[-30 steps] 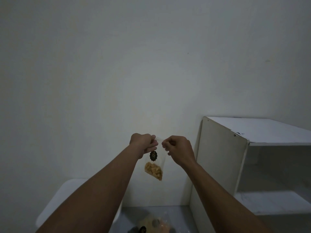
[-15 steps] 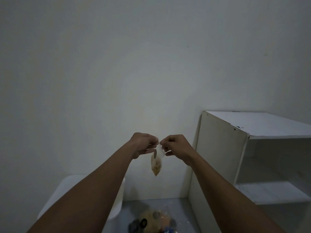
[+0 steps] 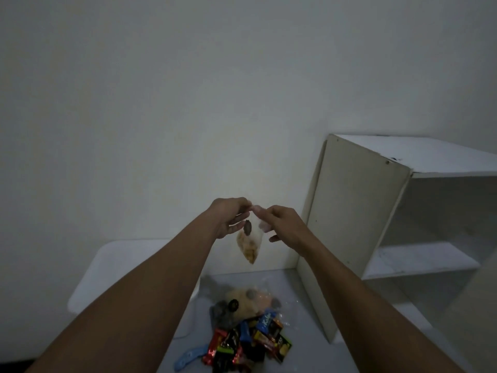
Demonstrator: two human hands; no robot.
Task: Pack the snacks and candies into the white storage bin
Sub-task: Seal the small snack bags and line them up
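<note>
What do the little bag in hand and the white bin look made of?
The bag looks like thin clear plastic film: tan snack pieces show through, and its top crumples. The bin is probably moulded plastic, smooth matte white, with rounded corners.

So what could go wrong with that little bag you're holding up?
The bag hangs from just a pinch at its top by the left hand and right hand, so it might slip. It seems to hang right of the bin, not over it, so a drop would likely miss and land near the candy pile. Pulling the top apart could spill the snacks.
</note>
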